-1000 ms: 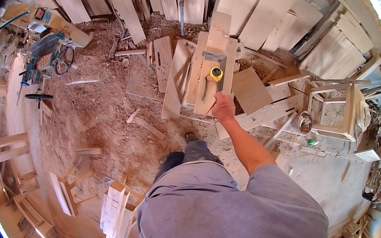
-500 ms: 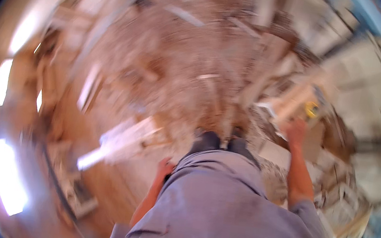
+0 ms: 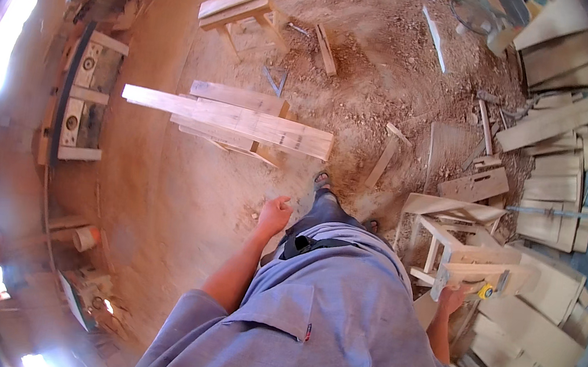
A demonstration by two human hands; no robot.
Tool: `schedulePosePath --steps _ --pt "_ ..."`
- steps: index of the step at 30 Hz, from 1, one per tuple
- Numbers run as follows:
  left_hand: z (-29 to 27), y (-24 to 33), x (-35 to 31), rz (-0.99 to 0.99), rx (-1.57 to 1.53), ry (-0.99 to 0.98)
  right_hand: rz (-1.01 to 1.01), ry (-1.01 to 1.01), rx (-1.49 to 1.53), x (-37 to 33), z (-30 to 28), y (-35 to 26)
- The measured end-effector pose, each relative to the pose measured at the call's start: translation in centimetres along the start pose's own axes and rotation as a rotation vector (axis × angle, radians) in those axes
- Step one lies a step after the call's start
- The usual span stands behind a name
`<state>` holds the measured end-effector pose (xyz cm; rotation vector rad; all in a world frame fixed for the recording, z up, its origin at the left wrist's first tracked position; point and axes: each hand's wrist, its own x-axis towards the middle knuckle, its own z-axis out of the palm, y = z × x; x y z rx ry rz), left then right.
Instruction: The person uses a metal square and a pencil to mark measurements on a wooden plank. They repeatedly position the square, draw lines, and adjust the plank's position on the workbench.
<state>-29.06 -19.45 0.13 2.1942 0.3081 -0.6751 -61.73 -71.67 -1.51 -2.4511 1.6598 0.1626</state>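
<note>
At my right side, my right hand (image 3: 450, 298) is closed on the near edge of a pale wooden board (image 3: 488, 273). A yellow tape measure (image 3: 485, 291) shows right beside its fingers, against the wood; whether they touch it too, I cannot tell. My left hand (image 3: 276, 212) hangs free in front of my left hip, with loosely bent fingers and nothing visible in it. Ahead of it, long pale planks (image 3: 257, 124) lie across a low wooden bench.
Another wooden bench (image 3: 241, 7) stands farther ahead. A wooden stool-like frame (image 3: 441, 238) is just beyond the held board. Boards lean in stacks (image 3: 554, 186) along the right. Loose wood strips (image 3: 382, 162) lie on the dirt floor (image 3: 351, 102). A bucket (image 3: 87, 238) sits at left.
The view has swung to the right and sharpened from a blur. The planks on the bench now appear farther up. My right hand still grips the board, now lower in view.
</note>
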Motion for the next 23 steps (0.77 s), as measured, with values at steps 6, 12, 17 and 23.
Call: schedulePosePath --steps 6,12,17,23 --pt "-4.1 -5.2 5.9 -0.184 -0.429 0.115 -0.033 -0.211 0.079 0.0 0.8 -5.3" --pt "-12.3 -6.7 12.8 -0.357 -0.942 0.359 -0.282 -0.495 0.243 -2.8 -1.6 -19.9" --pt "-20.1 -5.1 18.8 -0.362 -0.971 0.596 -0.428 -0.605 0.25 -4.8 0.4 -30.8" --pt "-23.7 -2.7 25.9 -0.359 -1.113 0.678 -0.06 -0.898 0.765 -8.3 5.3 -46.6"
